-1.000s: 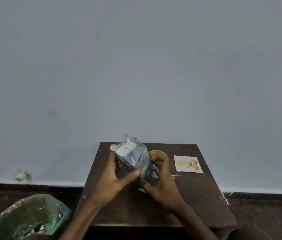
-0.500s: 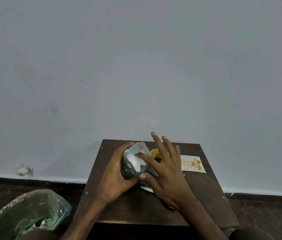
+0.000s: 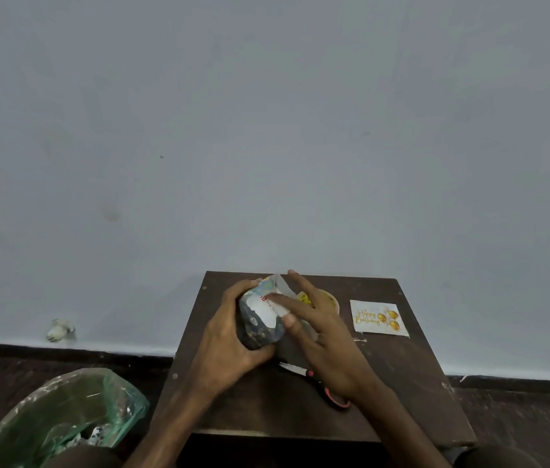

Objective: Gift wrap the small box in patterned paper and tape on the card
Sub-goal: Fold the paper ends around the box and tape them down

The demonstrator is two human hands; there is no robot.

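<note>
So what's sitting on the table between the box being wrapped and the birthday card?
In the head view, the yellow tape roll sits between the half-wrapped small box and the white Happy Birthday card, partly hidden behind the right hand.

Both forearms are bare, with no sleeves in view, and the left hand (image 3: 229,346) and right hand (image 3: 327,346) wear no gloves.

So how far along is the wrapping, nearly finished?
About halfway. Patterned paper already goes round the box, but one white end is bare. The left hand holds it while the right hand presses a flap down. The card lies apart on the table, not yet taped on.
</note>
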